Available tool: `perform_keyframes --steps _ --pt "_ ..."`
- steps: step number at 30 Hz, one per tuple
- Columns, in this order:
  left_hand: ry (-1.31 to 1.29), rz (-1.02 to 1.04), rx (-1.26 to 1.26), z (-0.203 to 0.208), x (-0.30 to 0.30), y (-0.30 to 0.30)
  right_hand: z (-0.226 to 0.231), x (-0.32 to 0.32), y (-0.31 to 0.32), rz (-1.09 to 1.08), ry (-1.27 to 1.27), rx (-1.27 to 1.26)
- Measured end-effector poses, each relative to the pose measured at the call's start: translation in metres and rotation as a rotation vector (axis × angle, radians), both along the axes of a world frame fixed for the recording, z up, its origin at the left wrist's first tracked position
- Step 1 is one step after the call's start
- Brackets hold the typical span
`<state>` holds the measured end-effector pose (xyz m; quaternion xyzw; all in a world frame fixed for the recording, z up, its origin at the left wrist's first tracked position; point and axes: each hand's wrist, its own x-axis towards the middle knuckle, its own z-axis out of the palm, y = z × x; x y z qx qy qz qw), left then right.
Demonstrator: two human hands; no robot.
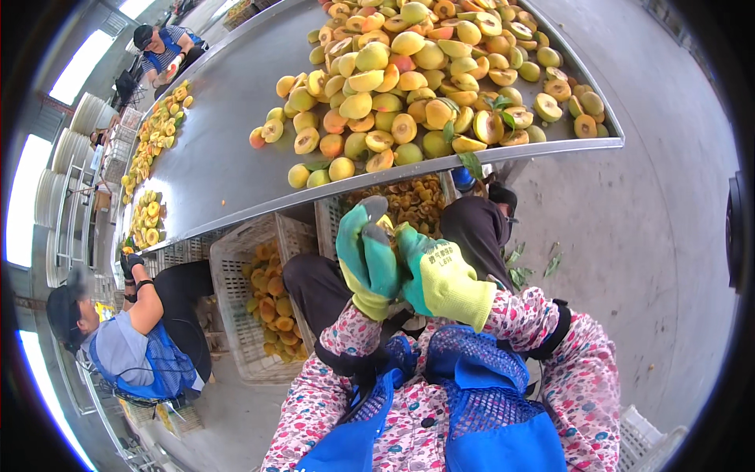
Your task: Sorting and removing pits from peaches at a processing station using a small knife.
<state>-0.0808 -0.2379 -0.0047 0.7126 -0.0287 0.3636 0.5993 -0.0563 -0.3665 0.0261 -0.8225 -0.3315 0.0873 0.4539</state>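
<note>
In front of my chest, my two gloved hands are held close together. My left hand (366, 256), in a green and yellow glove, is closed, its fingers curled round a peach (385, 223) of which only a small yellow bit shows. My right hand (442, 271) presses against it from the other side, its fingers closed; what they hold is hidden by the glove. Just beyond my hands is the near edge of a metal table (236, 169), heaped with halved and whole yellow peaches (393, 94). Several green leaves lie among the fruit.
Below the table edge, a plastic crate (236, 315) of peach pieces stands beside my left knee. Another crate (326, 216) with cut fruit is ahead between my knees. One co-worker (141, 346) sits at the left, another (165, 55) at the far left. Leaves (519, 275) lie on the floor.
</note>
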Motion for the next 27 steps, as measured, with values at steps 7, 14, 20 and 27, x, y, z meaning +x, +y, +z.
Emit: perform_keyframes --steps 7,14,20,27 --pt "0.24 -0.006 -0.091 0.016 0.03 0.003 -0.012 0.029 -0.003 0.065 -0.306 0.014" --pt "0.763 -0.378 -0.25 0.012 0.061 0.026 -0.012 0.027 -0.009 0.028 0.1 -0.142" --pt "0.153 -0.34 0.032 0.002 0.029 0.011 0.007 0.016 -0.02 0.071 0.242 -0.052" --pt "0.558 -0.634 -0.385 0.012 0.018 0.023 0.042 0.029 -0.033 0.227 0.637 -0.214"
